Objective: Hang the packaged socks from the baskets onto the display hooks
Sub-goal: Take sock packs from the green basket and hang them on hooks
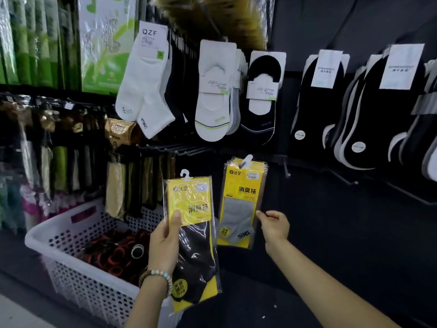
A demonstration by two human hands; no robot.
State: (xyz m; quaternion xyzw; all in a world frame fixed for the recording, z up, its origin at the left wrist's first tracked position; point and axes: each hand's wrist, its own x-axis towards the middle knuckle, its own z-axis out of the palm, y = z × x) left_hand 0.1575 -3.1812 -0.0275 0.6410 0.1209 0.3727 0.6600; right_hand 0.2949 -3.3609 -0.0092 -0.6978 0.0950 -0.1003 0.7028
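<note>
Head view: left hand [165,242] grips the black-sock pack [196,245] above the basket [71,235], thumb on its yellow card. Right hand [274,224], fingers loose and holding nothing, sits beside the grey-sock pack [241,209] on its display hook [246,162]. Risk: the plastic hanger [185,175] misses and the glossy pack drops. Cards read 消臭袜; the white sock [146,79] above says QZF.

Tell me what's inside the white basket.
A heap of black and orange-red rings lies in the white basket. The left hand and its sock pack cover the right part.

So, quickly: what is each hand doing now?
Left hand: grips the black sock pack.
Right hand: open, holds nothing, beside the hanging grey sock pack.
</note>
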